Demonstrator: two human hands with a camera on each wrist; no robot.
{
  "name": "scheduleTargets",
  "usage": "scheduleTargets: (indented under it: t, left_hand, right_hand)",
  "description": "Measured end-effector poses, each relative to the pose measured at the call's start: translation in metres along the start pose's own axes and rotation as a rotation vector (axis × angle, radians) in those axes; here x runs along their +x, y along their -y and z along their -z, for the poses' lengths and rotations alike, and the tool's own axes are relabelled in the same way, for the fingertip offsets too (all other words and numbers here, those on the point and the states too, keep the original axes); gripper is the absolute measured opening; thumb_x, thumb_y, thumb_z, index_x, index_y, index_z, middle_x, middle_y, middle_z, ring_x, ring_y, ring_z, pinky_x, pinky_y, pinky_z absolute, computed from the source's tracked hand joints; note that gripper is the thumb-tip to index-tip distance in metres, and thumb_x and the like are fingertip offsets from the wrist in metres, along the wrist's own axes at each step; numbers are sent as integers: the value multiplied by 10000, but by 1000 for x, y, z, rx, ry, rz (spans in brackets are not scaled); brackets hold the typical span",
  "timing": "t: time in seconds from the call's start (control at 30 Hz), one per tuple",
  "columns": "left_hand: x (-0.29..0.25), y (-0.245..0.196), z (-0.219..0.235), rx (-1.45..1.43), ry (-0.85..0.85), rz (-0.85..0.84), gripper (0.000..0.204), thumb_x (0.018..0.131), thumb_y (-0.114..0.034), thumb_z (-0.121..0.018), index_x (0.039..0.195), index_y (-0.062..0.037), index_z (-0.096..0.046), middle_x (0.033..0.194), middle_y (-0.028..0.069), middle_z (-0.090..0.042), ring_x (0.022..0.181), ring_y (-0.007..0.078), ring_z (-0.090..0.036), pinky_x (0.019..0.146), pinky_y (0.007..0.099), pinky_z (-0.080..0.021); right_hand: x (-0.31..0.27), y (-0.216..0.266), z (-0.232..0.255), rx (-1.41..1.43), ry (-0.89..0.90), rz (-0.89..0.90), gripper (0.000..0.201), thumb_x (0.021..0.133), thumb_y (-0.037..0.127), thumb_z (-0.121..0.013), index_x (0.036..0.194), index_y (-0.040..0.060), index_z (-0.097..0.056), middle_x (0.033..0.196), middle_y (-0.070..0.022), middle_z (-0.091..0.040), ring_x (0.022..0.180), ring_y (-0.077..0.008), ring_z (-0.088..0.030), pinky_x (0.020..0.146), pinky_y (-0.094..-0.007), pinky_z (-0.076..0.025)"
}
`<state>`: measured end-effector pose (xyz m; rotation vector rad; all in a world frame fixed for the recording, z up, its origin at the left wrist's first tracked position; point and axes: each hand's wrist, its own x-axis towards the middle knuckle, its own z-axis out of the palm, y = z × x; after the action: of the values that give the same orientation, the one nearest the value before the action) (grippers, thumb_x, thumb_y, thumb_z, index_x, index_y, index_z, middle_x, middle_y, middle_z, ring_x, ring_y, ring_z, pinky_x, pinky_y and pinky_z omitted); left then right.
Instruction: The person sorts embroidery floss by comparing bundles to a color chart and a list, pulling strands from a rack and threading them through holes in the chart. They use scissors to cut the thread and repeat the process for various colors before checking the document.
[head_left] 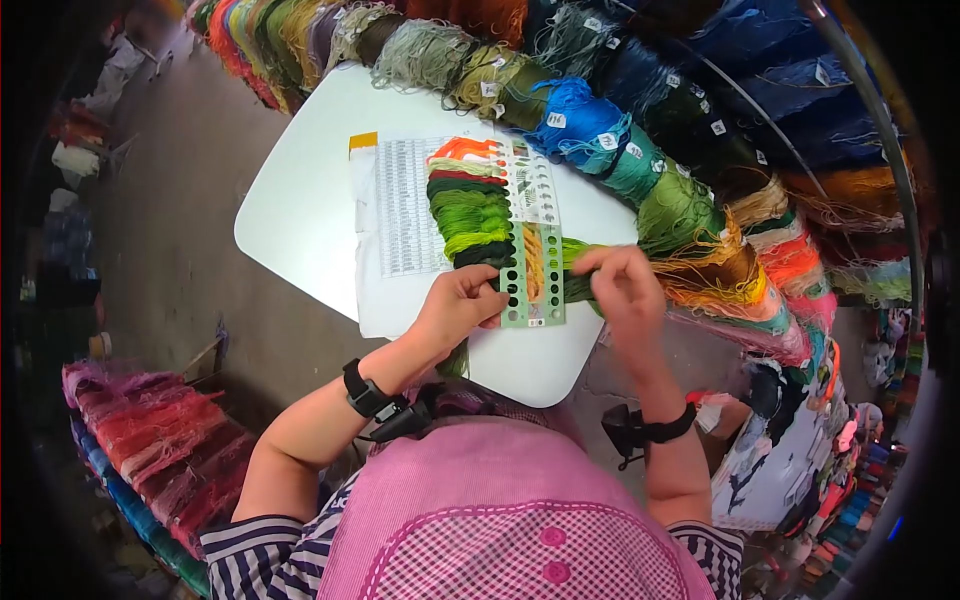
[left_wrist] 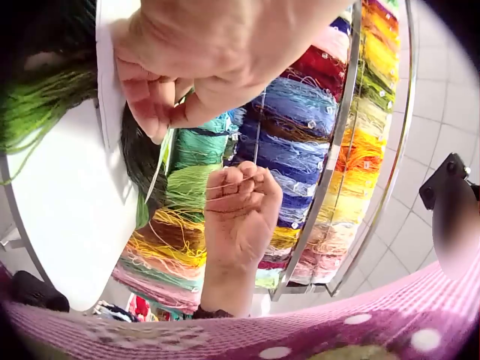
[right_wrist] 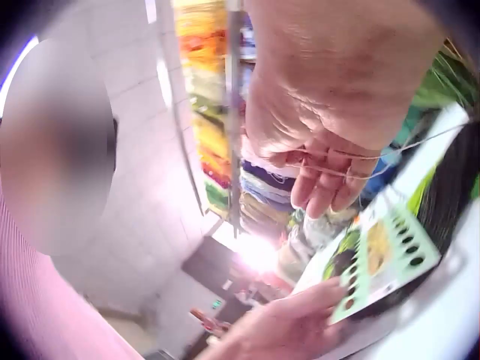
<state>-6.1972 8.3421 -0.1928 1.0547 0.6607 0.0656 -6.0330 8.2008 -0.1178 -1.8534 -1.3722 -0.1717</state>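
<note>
A pale green thread card [head_left: 536, 262] with punched holes lies over the white table, its lower left edge pinched between my left thumb and fingers. That left hand [head_left: 455, 308] is beside dark skeins at the card's bottom. Looped through the left holes are orange, red and several green skeins [head_left: 470, 215]. Dark green strands [head_left: 580, 288] reach out past the card's right edge. My right hand [head_left: 625, 290] is raised to the right of the card, fingers curled. In the right wrist view, a thin pale thread [right_wrist: 427, 142] runs across those fingers toward the card.
A printed sheet [head_left: 405, 205] with columns lies under the card on the white table [head_left: 290, 220]. Tagged hanks of thread [head_left: 580, 115] hang on rails along the back and right. Pink and red hanks [head_left: 160, 440] stand at lower left.
</note>
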Motion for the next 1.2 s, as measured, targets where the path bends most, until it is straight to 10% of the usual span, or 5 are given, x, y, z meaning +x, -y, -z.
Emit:
scheduleTargets:
  t: [0.07, 0.33, 0.57, 0.73, 1.2]
  left_hand:
    - [0, 3, 0, 1, 9, -21, 234, 876, -53, -650, 1094, 29, -624, 739, -12, -613, 636, 58, -564, 612, 211, -477]
    - [6, 10, -13, 61, 93, -33, 204, 873, -39, -658, 1067, 18, -631, 734, -13, -622, 632, 44, -554, 589, 199, -455]
    - [5, 6, -13, 6, 85, -9, 201, 880, -33, -650, 1073, 17, -629, 736, -8, -628, 638, 45, -565, 593, 198, -462]
    - [5, 6, -11, 62, 163, -85, 214, 904, -54, -633, 1100, 29, -616, 747, 4, -620, 654, 57, -571, 624, 212, -486]
    - [7, -2, -1, -113, 66, -78, 78, 850, -13, -600, 869, 36, -658, 828, 67, -674, 696, 98, -619, 639, 218, -504]
  right_hand:
    - [-6, 5, -6, 948, 178, -803, 128, 909, 83, -623, 785, 70, -595, 794, 26, -609, 712, -33, -526, 652, -187, -406]
    - [-29, -6, -24, 743, 257, -822, 145, 925, 54, -585, 1052, -2, -626, 887, -35, -685, 821, -69, -627, 690, -205, -481]
    - [-44, -13, -37, 627, 235, -763, 55, 888, 50, -627, 904, 8, -656, 849, -42, -674, 753, -70, -617, 641, -229, -479]
    - [-40, -2, -46, 165, 169, -358, 38, 812, 47, -686, 836, 33, -660, 736, -26, -586, 608, -63, -509, 546, -243, -408]
    - [-45, -6, -45, 496, 371, -711, 282, 727, 19, -722, 975, 30, -587, 759, 49, -518, 625, -12, -411, 561, -171, -355]
